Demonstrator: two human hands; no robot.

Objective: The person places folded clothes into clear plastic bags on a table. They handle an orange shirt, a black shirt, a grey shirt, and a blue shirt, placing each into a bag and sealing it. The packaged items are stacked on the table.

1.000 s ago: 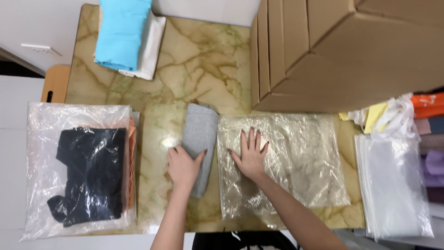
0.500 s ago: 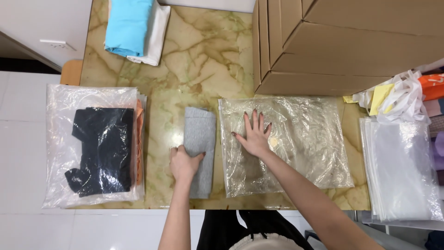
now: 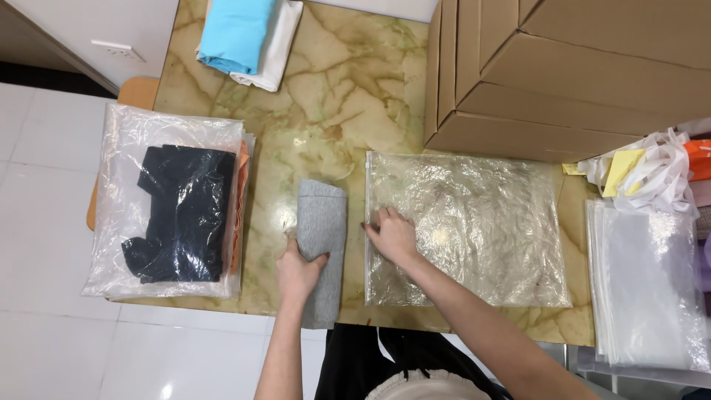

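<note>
1. The folded grey knitted cloth (image 3: 321,248) lies lengthwise on the marbled yellow-green stone counter (image 3: 341,96), just left of the flat clear plastic zip bag (image 3: 466,230), its near end reaching the counter's front edge.
2. The left hand (image 3: 298,270) grips the cloth's left edge near the front, fingers curled over the fabric and thumb tucked at the side. A grip this far toward one end may let the far end sag or unfold if the cloth is lifted.
3. The right hand (image 3: 394,235) presses flat on the bag's left edge, fingers spread, closed on nothing. Only one layer may be pinned, so the mouth could stay shut and the cloth bunch against it.
4. The slick film may slide on the polished stone.
5. Left of the cloth, a stack of bagged dark garments (image 3: 174,215) overhangs the counter's edge; a nudge could tip it.
6. Behind the bag, brown cardboard boxes (image 3: 563,67) leave little room.
</note>
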